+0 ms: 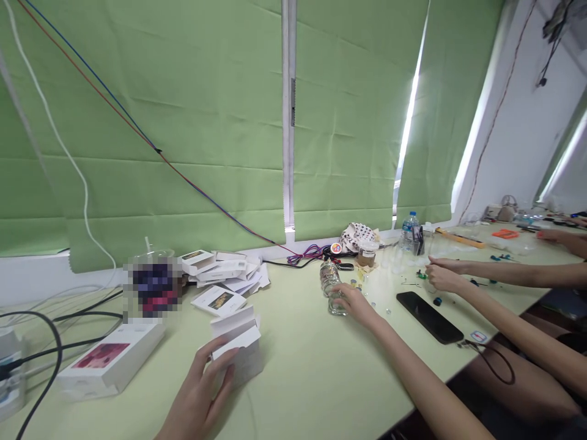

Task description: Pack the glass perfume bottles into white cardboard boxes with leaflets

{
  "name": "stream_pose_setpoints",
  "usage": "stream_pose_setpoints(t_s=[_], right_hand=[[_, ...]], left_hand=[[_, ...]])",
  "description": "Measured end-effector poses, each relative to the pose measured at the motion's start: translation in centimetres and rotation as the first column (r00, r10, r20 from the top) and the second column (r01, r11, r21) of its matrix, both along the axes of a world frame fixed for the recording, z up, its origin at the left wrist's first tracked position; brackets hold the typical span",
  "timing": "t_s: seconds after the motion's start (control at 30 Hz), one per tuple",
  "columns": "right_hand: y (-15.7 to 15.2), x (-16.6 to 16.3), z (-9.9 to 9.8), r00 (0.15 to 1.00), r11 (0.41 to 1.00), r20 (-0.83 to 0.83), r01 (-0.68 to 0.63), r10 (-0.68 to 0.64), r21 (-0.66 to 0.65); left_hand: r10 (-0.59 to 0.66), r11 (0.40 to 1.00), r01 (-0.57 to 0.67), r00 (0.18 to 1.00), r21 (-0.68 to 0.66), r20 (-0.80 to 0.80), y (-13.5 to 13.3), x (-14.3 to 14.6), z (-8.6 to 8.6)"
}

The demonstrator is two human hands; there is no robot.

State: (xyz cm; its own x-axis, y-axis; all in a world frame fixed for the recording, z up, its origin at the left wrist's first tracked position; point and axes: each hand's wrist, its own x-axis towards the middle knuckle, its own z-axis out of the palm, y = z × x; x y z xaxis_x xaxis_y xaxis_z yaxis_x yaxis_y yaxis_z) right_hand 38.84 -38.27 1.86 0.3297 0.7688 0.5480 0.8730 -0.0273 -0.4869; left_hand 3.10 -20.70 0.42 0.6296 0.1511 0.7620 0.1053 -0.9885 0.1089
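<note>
My left hand (208,382) is closed around a small white carton (245,357). The carton stands upright on the table with its top flaps open; what is inside does not show. My right hand (352,302) reaches across the table, its fingers curled on the near end of a clear, ridged, glass-like object (329,278). I cannot make out exactly what kind of object this is. Flattened white boxes (219,300) lie in a loose pile beyond the left hand. Small bits lie on the table near the right hand.
A long white box (112,360) and black cables (57,342) are at the left. A black phone (430,316) lies to the right, near a co-worker's hands (443,275). At the back stand a lidded cup (367,253) and a water bottle (408,232), before green blinds (206,122).
</note>
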Motion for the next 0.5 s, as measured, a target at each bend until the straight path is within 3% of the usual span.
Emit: stream_pose_setpoints(t_s=[0.23,0.37,0.5], right_hand=[[0.4,0.3,-0.7,0.995,0.987,-0.073,0.079,-0.069,0.137],[-0.9,1.5,-0.4,0.947,0.937,-0.2,0.289,-0.25,0.198],[-3.6,4.4,-1.2,0.848,0.862,-0.294,0.491,-0.44,0.125]], left_hand=[[0.002,1.0,-0.002,1.0,-0.007,-0.01,0.1,-0.2,0.0],[0.002,1.0,-0.002,1.0,-0.017,-0.003,0.0,-0.1,0.1],[-0.005,1.0,0.005,1.0,-0.007,0.002,0.0,0.0,0.1]])
